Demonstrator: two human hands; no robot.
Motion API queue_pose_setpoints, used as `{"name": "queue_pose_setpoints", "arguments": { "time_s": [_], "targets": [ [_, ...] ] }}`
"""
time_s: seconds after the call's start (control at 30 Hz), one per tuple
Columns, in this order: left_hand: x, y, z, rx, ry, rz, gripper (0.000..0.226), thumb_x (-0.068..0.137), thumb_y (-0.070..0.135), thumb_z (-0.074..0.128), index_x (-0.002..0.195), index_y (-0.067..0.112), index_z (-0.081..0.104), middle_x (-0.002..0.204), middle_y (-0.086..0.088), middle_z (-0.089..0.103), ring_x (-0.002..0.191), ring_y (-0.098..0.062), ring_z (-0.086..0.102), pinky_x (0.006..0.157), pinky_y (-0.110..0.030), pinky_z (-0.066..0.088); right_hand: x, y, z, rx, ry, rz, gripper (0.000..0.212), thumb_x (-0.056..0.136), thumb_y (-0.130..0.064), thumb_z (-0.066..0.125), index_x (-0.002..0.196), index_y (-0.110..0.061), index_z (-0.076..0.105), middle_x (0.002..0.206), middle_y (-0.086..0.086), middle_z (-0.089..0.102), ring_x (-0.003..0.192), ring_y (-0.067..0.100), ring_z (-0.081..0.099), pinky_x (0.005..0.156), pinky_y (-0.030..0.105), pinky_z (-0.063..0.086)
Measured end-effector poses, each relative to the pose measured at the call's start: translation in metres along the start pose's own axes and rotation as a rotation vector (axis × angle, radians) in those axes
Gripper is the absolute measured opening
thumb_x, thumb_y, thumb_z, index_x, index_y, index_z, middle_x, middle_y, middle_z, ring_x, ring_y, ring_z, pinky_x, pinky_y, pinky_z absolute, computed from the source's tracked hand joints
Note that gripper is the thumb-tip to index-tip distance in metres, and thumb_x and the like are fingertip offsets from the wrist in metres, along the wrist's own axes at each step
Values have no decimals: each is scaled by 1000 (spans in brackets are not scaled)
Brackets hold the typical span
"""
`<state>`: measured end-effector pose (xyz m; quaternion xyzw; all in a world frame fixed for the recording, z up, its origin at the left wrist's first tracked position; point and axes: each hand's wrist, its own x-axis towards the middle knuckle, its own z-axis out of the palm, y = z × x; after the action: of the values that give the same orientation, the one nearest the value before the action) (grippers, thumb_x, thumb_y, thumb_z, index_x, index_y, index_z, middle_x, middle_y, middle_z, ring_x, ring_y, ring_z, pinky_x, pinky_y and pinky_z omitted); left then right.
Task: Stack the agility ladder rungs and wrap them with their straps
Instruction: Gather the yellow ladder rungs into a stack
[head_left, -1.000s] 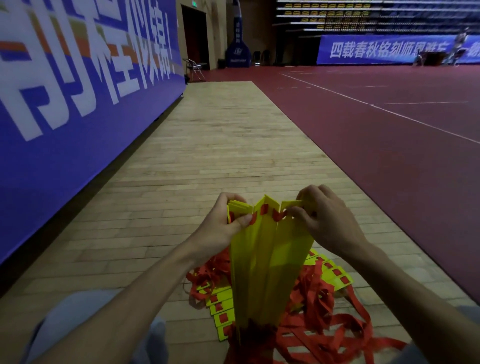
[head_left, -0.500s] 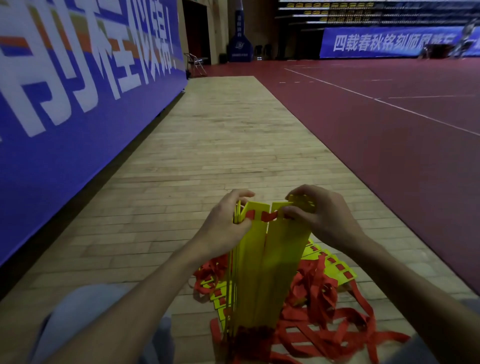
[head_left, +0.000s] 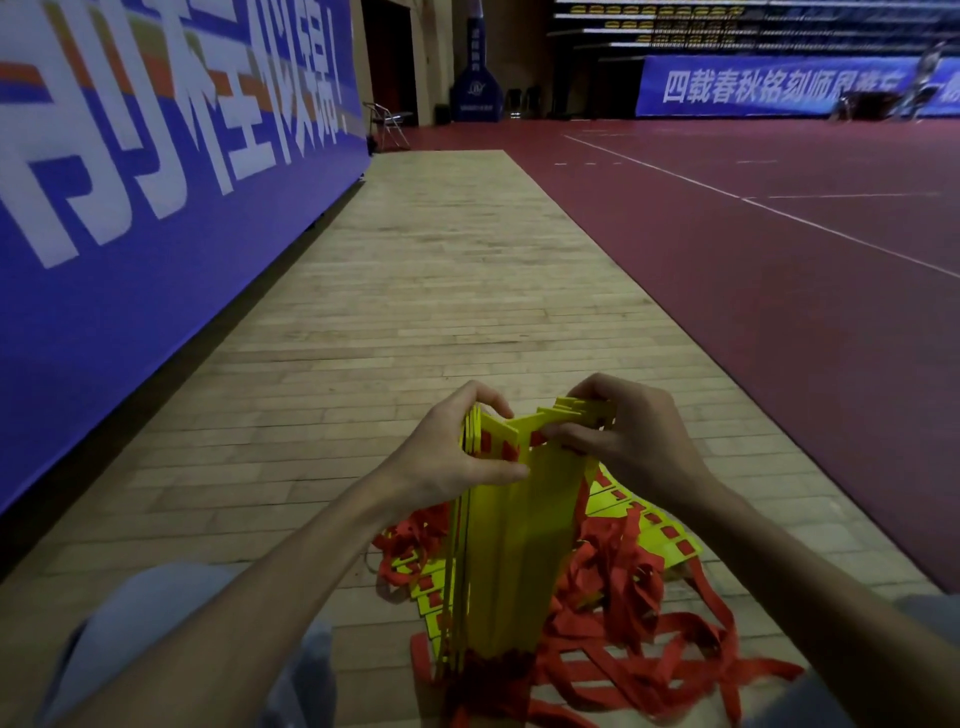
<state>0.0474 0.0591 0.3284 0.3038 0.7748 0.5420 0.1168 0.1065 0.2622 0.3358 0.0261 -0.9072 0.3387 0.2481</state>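
Fingers of the left hand and right hand pinch the top ends of flat yellow rungs, held upright in a loose bundle above red straps tangled on the wooden floor.

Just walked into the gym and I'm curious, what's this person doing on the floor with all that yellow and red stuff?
A person's left hand and right hand each grip the top ends of a bunch of yellow rungs, held upright as a stack. The red straps lie in a loose tangle on the wooden floor around the stack's base. Nothing is wrapped yet.
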Motion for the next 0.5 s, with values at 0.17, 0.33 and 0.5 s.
{"name": "queue_pose_setpoints", "arguments": {
  "time_s": [0.17, 0.33, 0.5],
  "targets": [
    [1, 0, 6, 105, 128, 14, 42, 73, 23, 86, 101, 19, 55, 79, 0, 62, 69, -9, 59, 68, -33, 53, -3, -3, 6, 22, -9, -40, 24, 73, -31, 85, 85, -27, 64, 75, -15, 63, 74, 0, 61, 61, 17, 48],
    [4, -6, 1, 195, 114, 41, 36, 82, 10, 74, 104, 30, 53, 93, -2, 60, 67, -7, 53, 63, -27, 47, -3, -4, 7, 72, -27, -51, 25, 71, -29, 86, 84, -29, 64, 72, -17, 62, 80, -2, 60, 56, 11, 44],
    [0, -7, -2, 142, -20, 55, 36, 85, 3, 67, 102, 33, 57, 90, -1, 63, 65, -6, 52, 59, -22, 44, -1, -6, 7, 145, -90, -27, 23, 68, -28, 87, 83, -19, 72, 74, -4, 70, 69, 10, 65, 62, 34, 53]
  ]
}}
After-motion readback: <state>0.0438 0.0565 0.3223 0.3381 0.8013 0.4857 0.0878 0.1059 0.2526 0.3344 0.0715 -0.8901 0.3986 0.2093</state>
